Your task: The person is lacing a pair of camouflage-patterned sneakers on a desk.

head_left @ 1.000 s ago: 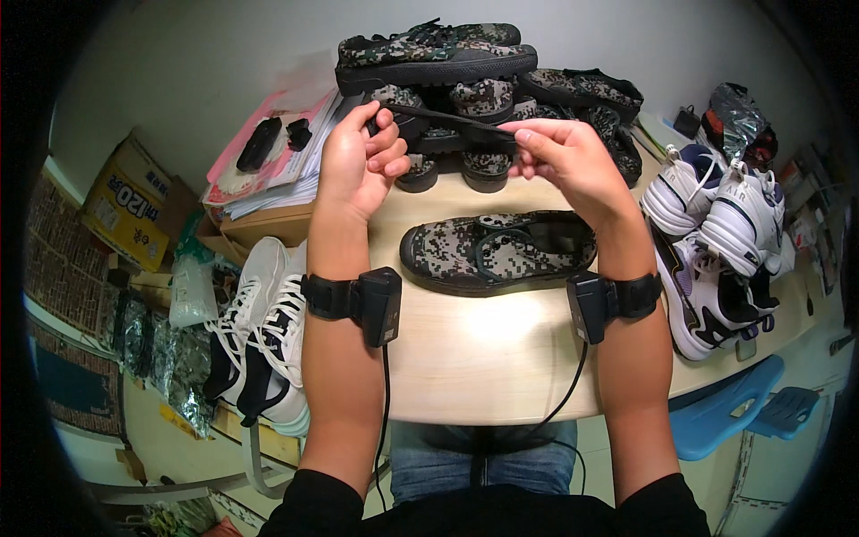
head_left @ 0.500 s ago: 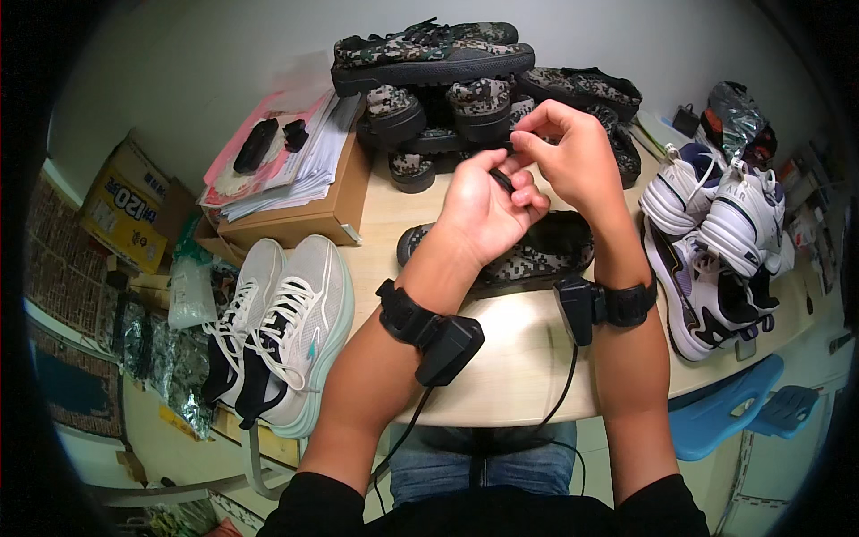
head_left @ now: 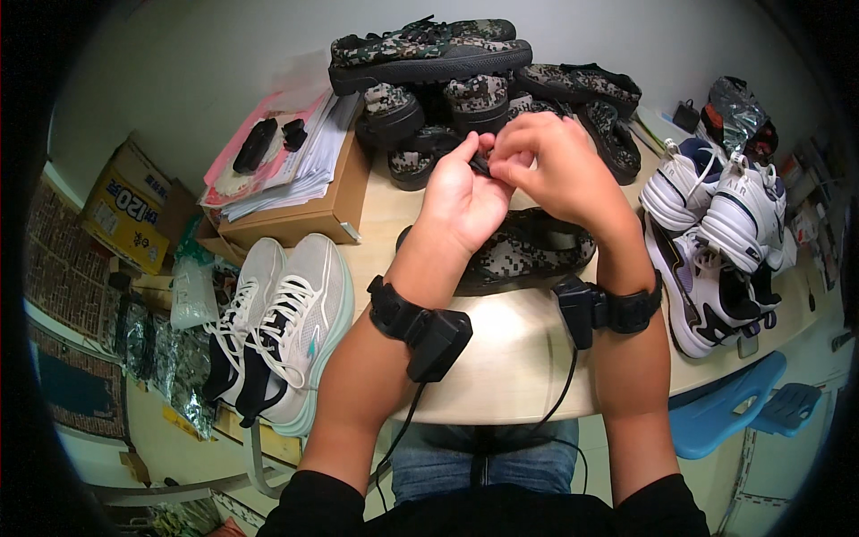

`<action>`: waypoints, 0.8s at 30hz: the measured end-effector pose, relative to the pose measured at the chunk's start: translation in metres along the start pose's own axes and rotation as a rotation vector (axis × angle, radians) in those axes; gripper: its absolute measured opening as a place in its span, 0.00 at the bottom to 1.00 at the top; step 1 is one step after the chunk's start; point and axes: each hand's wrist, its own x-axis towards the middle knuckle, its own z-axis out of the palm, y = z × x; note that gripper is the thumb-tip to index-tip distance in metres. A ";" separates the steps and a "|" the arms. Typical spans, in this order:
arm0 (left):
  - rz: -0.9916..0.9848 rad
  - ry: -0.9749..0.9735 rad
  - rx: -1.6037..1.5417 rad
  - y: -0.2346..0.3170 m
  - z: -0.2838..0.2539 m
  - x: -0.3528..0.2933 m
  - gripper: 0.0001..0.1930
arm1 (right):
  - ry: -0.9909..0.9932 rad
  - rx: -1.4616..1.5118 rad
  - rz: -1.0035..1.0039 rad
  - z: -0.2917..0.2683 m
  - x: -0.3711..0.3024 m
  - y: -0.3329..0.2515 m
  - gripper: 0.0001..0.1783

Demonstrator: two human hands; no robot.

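Palm up, my left hand (head_left: 461, 199) has its fingers curled round a thin black cord, like a shoelace (head_left: 480, 166); most of it is hidden. My right hand (head_left: 559, 170) meets it from the right, thumb and fingers pinched together at the same black cord. Both hands are raised above a camouflage shoe (head_left: 523, 255) with a black sole, which lies across the table and is partly covered by my left forearm. Just beyond my fingers stands a pile of similar camouflage shoes (head_left: 429, 64).
Grey-white sneakers (head_left: 300, 309) stand at the table's left edge. Behind them, papers (head_left: 300, 170) and small black objects lie on a cardboard box (head_left: 309, 219). White sneakers (head_left: 702, 215) are stacked at the right. A blue chair (head_left: 729, 412) is below. Cables hang from my wrist straps (head_left: 443, 345).
My right hand has turned palm down and moved slightly lower, closer over the left fingers. The left hand has shifted a little left, and the cord is now more covered.
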 end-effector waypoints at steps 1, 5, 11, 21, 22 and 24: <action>0.094 0.067 0.142 -0.003 0.000 0.000 0.12 | 0.095 0.149 0.088 -0.001 0.001 0.002 0.08; 0.318 0.131 0.906 -0.001 0.018 -0.010 0.15 | 0.115 0.360 0.423 -0.019 0.006 -0.001 0.17; 0.554 -0.098 1.614 -0.006 0.009 -0.006 0.14 | -0.178 0.547 0.329 -0.003 0.004 0.005 0.18; 0.335 -0.153 1.718 -0.002 0.013 -0.007 0.08 | 0.058 0.965 0.473 -0.014 0.001 0.006 0.07; 0.334 -0.152 1.717 -0.003 0.014 -0.008 0.08 | 0.036 1.000 0.446 -0.017 0.000 0.004 0.07; 0.231 -0.113 1.749 -0.006 0.016 -0.010 0.07 | 0.017 1.032 0.421 -0.022 -0.002 0.005 0.08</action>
